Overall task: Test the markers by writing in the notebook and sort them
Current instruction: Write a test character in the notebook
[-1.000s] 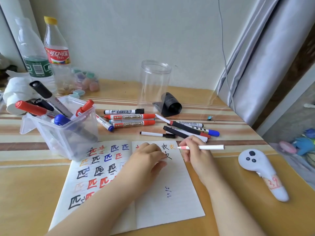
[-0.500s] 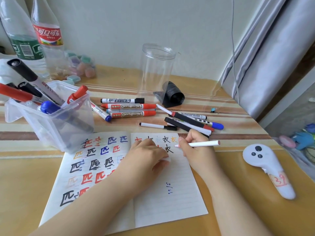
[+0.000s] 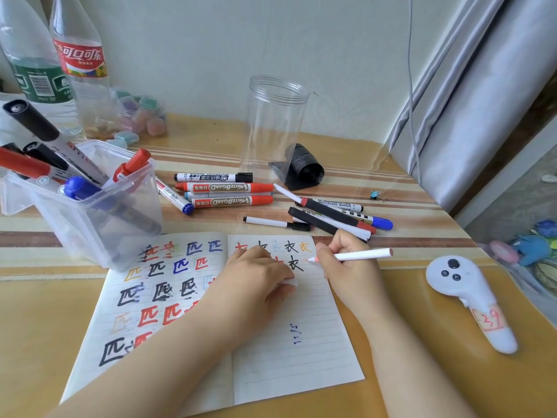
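Observation:
An open notebook (image 3: 295, 357) lies on the table, both pages marked with coloured characters. My right hand (image 3: 346, 267) grips a thin white marker (image 3: 361, 254) with a pink tip, its tip touching the right page beside a black character. My left hand (image 3: 256, 279) rests curled on the page and holds a small white cap (image 3: 290, 282). Several loose markers (image 3: 229, 191) lie on the table behind the notebook, with more markers (image 3: 337, 215) to the right. A clear plastic bin (image 3: 99, 224) at the left holds several upright markers.
An empty clear jar (image 3: 274, 125) stands at the back, a black roll (image 3: 304, 167) beside it. Two plastic bottles (image 3: 81, 64) stand at the back left. A white controller (image 3: 470, 294) lies to the right. A grey curtain (image 3: 482, 86) hangs at the right.
The view has shifted closer. My right hand has lowered the marker's tip to the right page; my left hand stays on the notebook.

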The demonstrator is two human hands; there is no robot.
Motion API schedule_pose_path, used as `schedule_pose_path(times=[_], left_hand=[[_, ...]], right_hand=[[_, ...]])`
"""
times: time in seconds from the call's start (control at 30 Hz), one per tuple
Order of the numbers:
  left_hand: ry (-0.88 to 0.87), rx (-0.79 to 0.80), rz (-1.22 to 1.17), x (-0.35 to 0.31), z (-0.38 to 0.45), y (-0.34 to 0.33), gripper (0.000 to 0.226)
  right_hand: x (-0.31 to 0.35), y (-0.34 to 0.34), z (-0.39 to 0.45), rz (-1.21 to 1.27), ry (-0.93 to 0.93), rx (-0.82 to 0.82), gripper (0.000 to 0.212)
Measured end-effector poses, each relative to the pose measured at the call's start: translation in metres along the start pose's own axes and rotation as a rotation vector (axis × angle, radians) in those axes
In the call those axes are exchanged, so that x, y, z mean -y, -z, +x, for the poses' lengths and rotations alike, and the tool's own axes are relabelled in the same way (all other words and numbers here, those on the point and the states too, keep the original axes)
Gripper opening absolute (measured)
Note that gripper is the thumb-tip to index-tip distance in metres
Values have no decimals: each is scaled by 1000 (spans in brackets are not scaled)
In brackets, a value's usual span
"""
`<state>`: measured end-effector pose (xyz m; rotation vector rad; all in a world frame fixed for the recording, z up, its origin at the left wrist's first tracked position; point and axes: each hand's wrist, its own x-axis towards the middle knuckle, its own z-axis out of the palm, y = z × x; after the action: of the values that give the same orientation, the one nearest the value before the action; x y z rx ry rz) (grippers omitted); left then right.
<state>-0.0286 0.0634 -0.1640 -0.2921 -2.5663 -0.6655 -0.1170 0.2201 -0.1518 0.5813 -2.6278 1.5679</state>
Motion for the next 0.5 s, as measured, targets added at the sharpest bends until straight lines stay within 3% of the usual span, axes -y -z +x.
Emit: schedule_pose_path(times=[0.5], left_hand=[[5,1,3,0,-1,0,27]], right_hand=[[3,1,-2,6,-22,45,37]])
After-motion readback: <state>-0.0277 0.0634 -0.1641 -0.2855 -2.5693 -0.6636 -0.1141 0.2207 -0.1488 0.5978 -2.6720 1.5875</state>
